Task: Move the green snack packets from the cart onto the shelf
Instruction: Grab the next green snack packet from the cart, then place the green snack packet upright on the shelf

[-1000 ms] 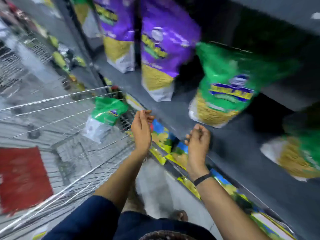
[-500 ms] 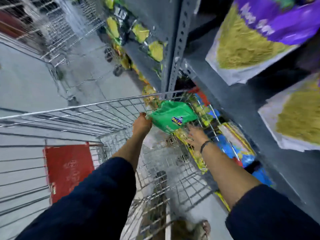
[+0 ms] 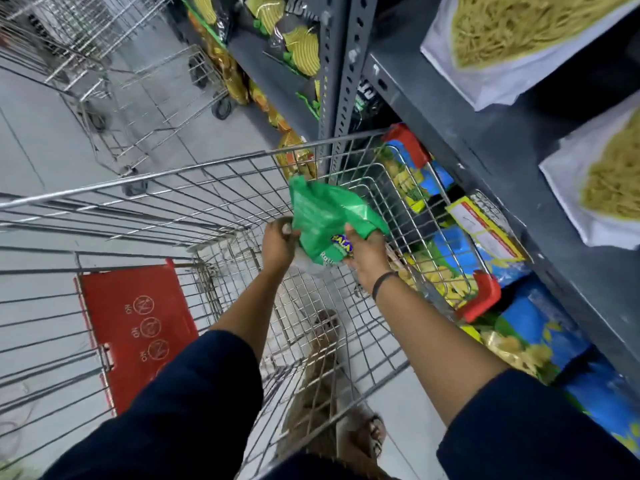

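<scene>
A green snack packet [image 3: 323, 216] is held up inside the wire cart [image 3: 194, 168], near its far right corner. My left hand [image 3: 277, 242] grips the packet's left edge. My right hand [image 3: 363, 251] grips its lower right side, over the printed logo. The packet's clear lower end is partly hidden behind my hands. The grey shelf [image 3: 485, 133] runs along the right, above cart level, with two packets of yellow sticks [image 3: 512, 36] standing on it at the upper right.
The cart has a red child-seat flap [image 3: 138, 327] at the left and red corner bumpers [image 3: 479, 297]. Blue and yellow snack bags [image 3: 530, 323] fill the lower shelf on the right. A grey upright post [image 3: 341, 64] stands ahead. Another wire cart [image 3: 104, 64] stands at upper left.
My view swung from the shelf down to the cart. Both hands moved from the shelf's edge into the cart and took hold of the green packet, which now sits higher.
</scene>
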{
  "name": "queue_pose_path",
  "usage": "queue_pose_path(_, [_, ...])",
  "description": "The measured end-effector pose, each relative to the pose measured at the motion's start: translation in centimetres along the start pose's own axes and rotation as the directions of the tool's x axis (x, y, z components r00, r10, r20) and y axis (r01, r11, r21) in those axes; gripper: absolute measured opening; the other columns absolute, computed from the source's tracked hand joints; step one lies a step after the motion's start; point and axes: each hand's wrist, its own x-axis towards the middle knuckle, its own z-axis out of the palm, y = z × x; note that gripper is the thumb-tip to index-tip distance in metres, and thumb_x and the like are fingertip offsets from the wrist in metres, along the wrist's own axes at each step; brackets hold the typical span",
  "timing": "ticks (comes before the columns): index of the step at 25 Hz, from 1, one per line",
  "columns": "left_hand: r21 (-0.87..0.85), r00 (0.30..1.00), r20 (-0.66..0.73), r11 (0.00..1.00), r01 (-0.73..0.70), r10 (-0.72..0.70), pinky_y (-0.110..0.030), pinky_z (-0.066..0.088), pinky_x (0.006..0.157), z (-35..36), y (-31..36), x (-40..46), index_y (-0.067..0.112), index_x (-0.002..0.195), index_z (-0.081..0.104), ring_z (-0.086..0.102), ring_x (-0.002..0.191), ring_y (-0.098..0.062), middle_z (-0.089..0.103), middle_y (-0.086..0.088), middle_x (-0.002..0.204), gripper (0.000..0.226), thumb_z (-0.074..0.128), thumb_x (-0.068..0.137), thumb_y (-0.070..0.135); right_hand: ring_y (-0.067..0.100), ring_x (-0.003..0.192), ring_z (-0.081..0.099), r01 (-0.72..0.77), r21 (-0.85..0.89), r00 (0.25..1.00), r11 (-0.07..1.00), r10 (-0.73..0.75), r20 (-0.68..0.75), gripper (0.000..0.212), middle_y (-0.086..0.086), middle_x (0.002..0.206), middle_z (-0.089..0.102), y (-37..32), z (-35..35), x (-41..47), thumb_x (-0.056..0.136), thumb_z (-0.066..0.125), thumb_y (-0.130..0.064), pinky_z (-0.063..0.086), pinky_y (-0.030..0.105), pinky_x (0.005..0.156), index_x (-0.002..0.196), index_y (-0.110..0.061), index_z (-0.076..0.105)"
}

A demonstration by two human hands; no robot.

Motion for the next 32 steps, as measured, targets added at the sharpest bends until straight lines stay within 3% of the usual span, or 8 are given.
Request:
queue_pose_path(5, [-0.326,0.993,0.051,0.942,-0.083,0.105,-0.034,0.047,0.088,-2.8,2.2,-8.3,-0.002,0.117,0.048,0.054,0.100,-0.022,0.059,-0.017,0.112,0.030,0.049,0.088,0.000,0.031,0.109,0.061,0.389,-0.310,0.918,0.868,-0.392,0.056,0.033,0.017,0.117,0.066,-0.8,-3.5,-8.2,0.084,0.064,-0.022,0.050,0.042,0.092,0.112,-0.006,0.059])
queue_pose_path(9, [-0.363,0.928,-0.056,0.858,-0.363,0.369,-0.001,0.042,0.072,-5.7,7.7,-16.5,-0.001,0.113,0.054,0.053,0.093,-0.012,0.057,-0.005,0.103,0.024,0.048,0.090,0.006,0.034,0.108,0.062,0.600,-0.242,0.792,0.762,-0.608,0.050,0.036,0.021,0.115,0.066,-3.8,-8.8,-16.2,0.082,0.066,-0.022,0.049,0.049,0.096,0.110,0.000,0.059])
queue_pose_path(12, [-0.349,0.846,-0.196,0.771,-0.532,0.495,-0.008,0.039,0.063,-7.5,12.4,-22.7,0.004,0.091,0.055,0.047,0.069,0.001,0.053,-0.001,0.080,0.007,0.049,0.089,0.006,0.034,0.106,0.064,0.727,-0.148,0.678,0.671,-0.735,-0.002,0.035,0.023,0.113,0.067,-6.0,-13.4,-23.4,0.079,0.068,-0.021,0.050,0.053,0.094,0.106,0.001,0.061])
queue_pose_path(16, [-0.412,0.729,-0.224,0.615,-0.672,0.647,-0.017,0.037,0.061,-7.1,18.5,-31.9,0.027,0.069,0.046,0.043,0.059,0.004,0.046,0.008,0.065,0.023,0.052,0.086,0.011,0.032,0.102,0.066,0.826,-0.128,0.529,0.549,-0.834,-0.160,0.039,0.021,0.110,0.069,-7.6,-21.9,-32.1,0.075,0.072,-0.021,0.052,0.051,0.092,0.106,0.000,0.060])
queue_pose_path(21, [-0.492,0.590,0.061,0.538,-0.684,0.805,-0.038,0.034,0.068,0.5,22.9,-41.0,0.020,0.068,0.046,0.043,0.068,-0.015,0.046,-0.005,0.064,0.020,0.051,0.086,0.013,0.014,0.085,0.067,0.847,-0.103,0.431,0.521,-0.787,-0.441,0.033,0.010,0.102,0.071,-5.0,-34.4,-39.0,0.073,0.075,-0.018,0.056,0.026,0.078,0.102,-0.007,0.063])
queue_pose_path(24, [-0.532,0.413,0.239,0.474,-0.701,0.879,-0.029,0.038,0.064,7.3,25.3,-46.5,0.012,0.071,0.048,0.045,0.061,-0.009,0.046,-0.004,0.061,0.018,0.051,0.088,0.006,0.003,0.074,0.067,0.871,-0.030,0.354,0.490,-0.669,-0.653,0.022,0.004,0.094,0.070,-1.5,-42.4,-42.2,0.075,0.072,-0.014,0.056,0.020,0.071,0.094,-0.016,0.063])
queue_pose_path(27, [-0.583,0.307,0.361,0.470,-0.663,0.880,-0.011,0.032,0.051,13.8,27.9,-53.0,0.016,0.068,0.047,0.044,0.050,0.004,0.045,0.005,0.057,0.024,0.051,0.089,0.006,0.005,0.072,0.062,0.866,-0.049,0.260,0.497,-0.534,-0.805,0.015,0.008,0.091,0.068,1.1,-49.9,-45.0,0.079,0.069,-0.014,0.053,0.023,0.071,0.092,-0.010,0.064])
queue_pose_path(32, [-0.625,0.187,0.436,0.446,-0.640,0.880,-0.024,0.031,0.053,25.1,32.4,-63.3,0.015,0.067,0.045,0.040,0.053,-0.014,0.040,0.005,0.055,0.026,0.052,0.087,0.001,0.011,0.071,0.062,0.911,-0.076,0.125,0.406,-0.449,-0.885,0.010,-0.007,0.075,0.071,3.0,-63.0,-48.1,0.084,0.061,-0.006,0.052,0.030,0.072,0.084,-0.016,0.061])
